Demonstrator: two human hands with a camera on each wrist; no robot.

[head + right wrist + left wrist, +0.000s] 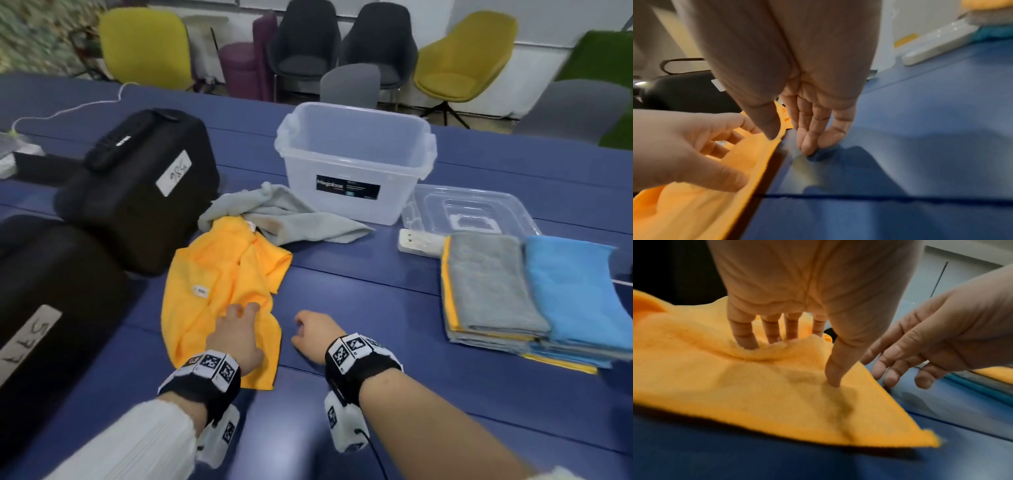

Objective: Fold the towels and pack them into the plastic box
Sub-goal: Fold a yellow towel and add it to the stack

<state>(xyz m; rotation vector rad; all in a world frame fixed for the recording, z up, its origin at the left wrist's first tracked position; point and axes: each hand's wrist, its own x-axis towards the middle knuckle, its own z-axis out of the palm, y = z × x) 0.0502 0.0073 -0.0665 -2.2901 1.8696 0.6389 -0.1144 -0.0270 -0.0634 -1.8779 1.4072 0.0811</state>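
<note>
On the blue table (376, 291), we see these things:

Left hand: our left hand (236, 337) lies on the orange towel (219, 294), fingers straight and spread, tips pressing into the cloth; the wrist view shows the fingertips (745, 341) sunk in a fold and the thumb tip down on the flat part.

Right hand: our right hand (315, 337) is just beside the towel's right edge, over bare table, holding nothing. Its fingers are loosely bent, tips (807, 146) at the table top; whether the thumb touches the towel's edge we cannot tell.

Orange towel: rumpled, unfolded, near the table's front left, beside two black cases (137, 185).

Grey towel (284, 216): crumpled, lying partly over the orange towel's far end, in front of the box.

Box (356, 161): clear plastic, upright, open, no towel visible in it.

Lid (469, 212): flat on the table to the box's right.

Folded stack (534, 294): grey and blue towels on top, orange edges showing below, at the right, well apart from our hands.
</note>
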